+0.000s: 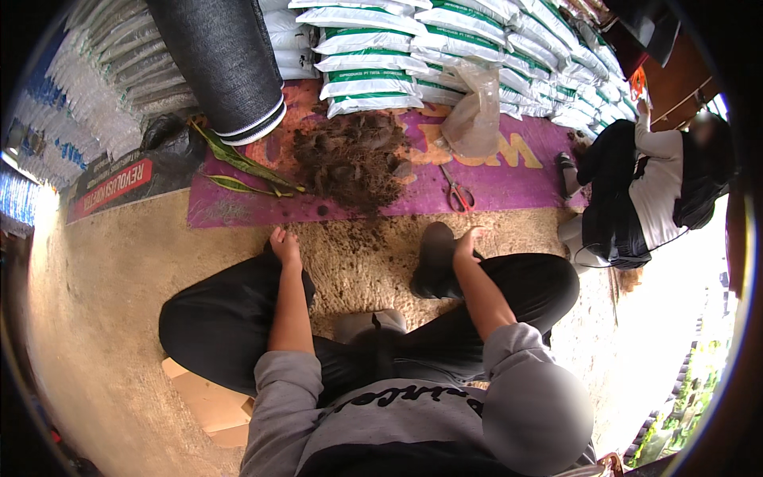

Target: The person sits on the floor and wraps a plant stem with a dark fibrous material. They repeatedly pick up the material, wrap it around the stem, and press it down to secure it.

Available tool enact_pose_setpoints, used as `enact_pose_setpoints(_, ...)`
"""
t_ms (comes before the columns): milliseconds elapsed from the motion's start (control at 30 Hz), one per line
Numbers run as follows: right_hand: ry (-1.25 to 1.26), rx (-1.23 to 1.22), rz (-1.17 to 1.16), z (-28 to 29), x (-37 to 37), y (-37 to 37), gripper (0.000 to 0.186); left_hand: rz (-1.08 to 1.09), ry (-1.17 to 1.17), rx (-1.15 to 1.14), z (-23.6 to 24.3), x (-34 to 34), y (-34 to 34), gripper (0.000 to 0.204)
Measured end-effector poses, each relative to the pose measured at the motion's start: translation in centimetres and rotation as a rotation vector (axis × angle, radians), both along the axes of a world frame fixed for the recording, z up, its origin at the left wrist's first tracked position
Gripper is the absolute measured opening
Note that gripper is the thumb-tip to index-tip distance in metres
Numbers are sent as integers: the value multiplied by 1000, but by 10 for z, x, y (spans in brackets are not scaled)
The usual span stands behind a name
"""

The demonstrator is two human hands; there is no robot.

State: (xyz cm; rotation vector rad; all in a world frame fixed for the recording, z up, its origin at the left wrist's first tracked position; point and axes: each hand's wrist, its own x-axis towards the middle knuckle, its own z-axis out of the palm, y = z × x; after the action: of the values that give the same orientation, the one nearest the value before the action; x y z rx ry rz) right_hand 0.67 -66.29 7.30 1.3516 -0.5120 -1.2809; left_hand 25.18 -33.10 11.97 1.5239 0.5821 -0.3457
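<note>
My left hand (284, 246) rests by my left knee, its fingers loosely apart and empty. My right hand (467, 246) is beside my right knee and shoe, fingers extended, holding nothing I can see. Beyond them, on a purple printed sheet (294, 216), lies a clump of dark soil and fibrous roots (350, 159). Long green-and-yellow leaves (218, 147) lie to its left. Red-handled scissors (461, 196) lie to its right, below a translucent plastic bag (473, 119).
Stacked white-and-green sacks (366, 56) line the back. A dark roll (214, 67) stands at back left near grey sacks (135, 56). Another person (648, 191) crouches at right with an arm raised toward an orange object (638, 83). Cardboard (207, 401) lies under me.
</note>
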Motion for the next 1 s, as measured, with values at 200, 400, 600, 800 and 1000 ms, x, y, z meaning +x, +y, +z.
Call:
enact_pose_setpoints(200, -604, 379, 232, 25, 37, 19, 40, 8, -86, -153, 42, -5, -23, 39)
enact_pose_setpoints(400, -1029, 854, 26, 86, 93, 17, 31, -150, 18, -168, 28, -6, -47, 40)
enact_pose_setpoints(600, -1169, 914, -292, 66, 119, -3, 45, -63, 51, -40, 11, 17, -72, 38)
enact_pose_setpoints(800, -1588, 984, -348, -3, 137, 2, 47, -122, -161, -262, 31, 30, -138, 38)
enact_pose_setpoints(1000, -1922, 1044, -450, -38, 172, 3, 48, -597, -288, 132, -30, 41, -116, 35)
